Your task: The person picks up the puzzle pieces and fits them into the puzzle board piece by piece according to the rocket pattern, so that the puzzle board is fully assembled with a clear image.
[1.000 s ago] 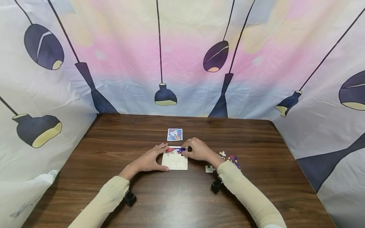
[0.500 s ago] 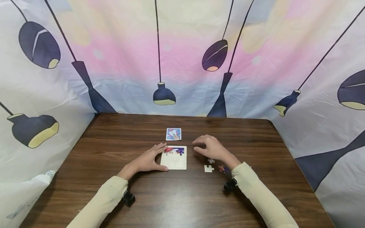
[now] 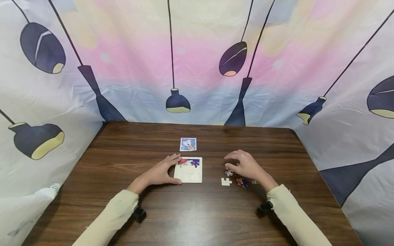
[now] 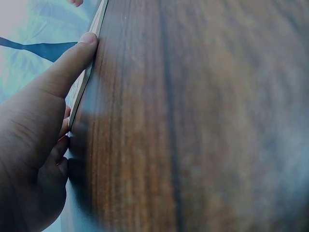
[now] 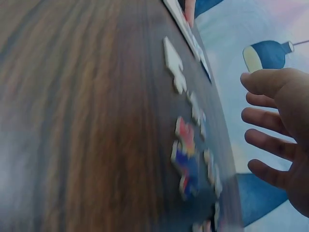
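Note:
A square jigsaw tray (image 3: 190, 175) lies on the table, its top row filled with red, white and purple picture pieces and its lower part bare. My left hand (image 3: 160, 172) rests along the tray's left side, straight fingers at the upper corner and thumb at the lower one; the left wrist view shows the thumb (image 4: 72, 65) against the edge. To the right, my right hand (image 3: 246, 167) hovers above loose jigsaw pieces, fingers loosely bent and holding nothing. Below it lie a blank-side-up piece (image 3: 226, 182), a pale printed piece (image 3: 228, 172) and red-and-purple pieces (image 3: 242, 182).
A small printed picture card (image 3: 188, 144) lies just beyond the tray. More pieces (image 5: 212, 171) lie partly under the right hand. A patterned cloth (image 3: 138, 68) hangs around the wooden table (image 3: 191, 215) at the back and sides.
My right hand has left the tray's upper right corner and moved right, over the loose pieces. My left hand has stayed at the tray.

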`<move>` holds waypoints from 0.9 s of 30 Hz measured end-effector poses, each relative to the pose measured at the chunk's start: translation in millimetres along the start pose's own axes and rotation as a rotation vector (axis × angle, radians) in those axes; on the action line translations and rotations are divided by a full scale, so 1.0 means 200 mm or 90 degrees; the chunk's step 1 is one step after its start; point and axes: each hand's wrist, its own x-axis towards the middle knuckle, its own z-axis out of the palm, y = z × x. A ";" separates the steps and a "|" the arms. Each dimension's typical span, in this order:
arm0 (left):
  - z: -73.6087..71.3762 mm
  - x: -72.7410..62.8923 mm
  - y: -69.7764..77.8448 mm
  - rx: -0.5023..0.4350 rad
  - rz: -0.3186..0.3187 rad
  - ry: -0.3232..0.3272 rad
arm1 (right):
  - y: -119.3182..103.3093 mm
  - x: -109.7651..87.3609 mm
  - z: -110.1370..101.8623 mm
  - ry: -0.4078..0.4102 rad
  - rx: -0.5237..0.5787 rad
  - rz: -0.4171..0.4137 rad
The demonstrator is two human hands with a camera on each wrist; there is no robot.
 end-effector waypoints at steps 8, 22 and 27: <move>0.00 0.00 0.00 0.006 -0.004 0.000 | 0.05 -0.07 -0.01 -0.029 -0.022 0.016; 0.00 0.00 0.01 0.001 0.007 0.003 | 0.04 -0.05 0.00 -0.135 -0.038 0.048; 0.00 0.00 0.01 -0.005 0.009 0.006 | 0.05 -0.02 0.01 -0.140 -0.046 -0.005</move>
